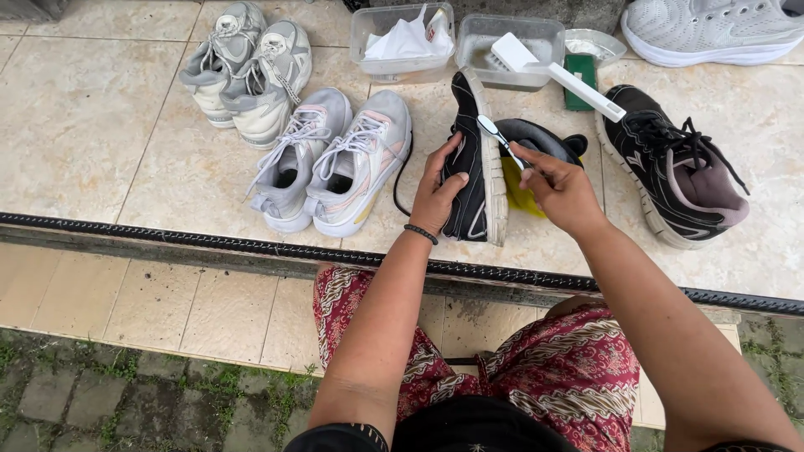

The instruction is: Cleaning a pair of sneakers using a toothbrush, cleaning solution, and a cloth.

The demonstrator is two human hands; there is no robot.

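Shoe under work: black sneaker with pale grey-white sole, stood on its side on the tiled floor, sole facing right, toe end toward the containers at the top. White markings show on the black upper near the heel. Sole edge looks dull and slightly soiled.

Left hand: fingers closed around the upper of the black sneaker, thumb across the side, holding it on edge. Dark bead bracelet at the wrist.

Right hand: fingers closed on the handle of a toothbrush; brush head lies against the sole near the toe end.

Just behind the sole: a black insole and a yellow cloth, partly hidden by the right hand.

Right of the hands: matching black sneaker, upright, laces loose. Left: two pairs of grey-white sneakers. At the top: two clear plastic containers, one carrying a white scrub brush.
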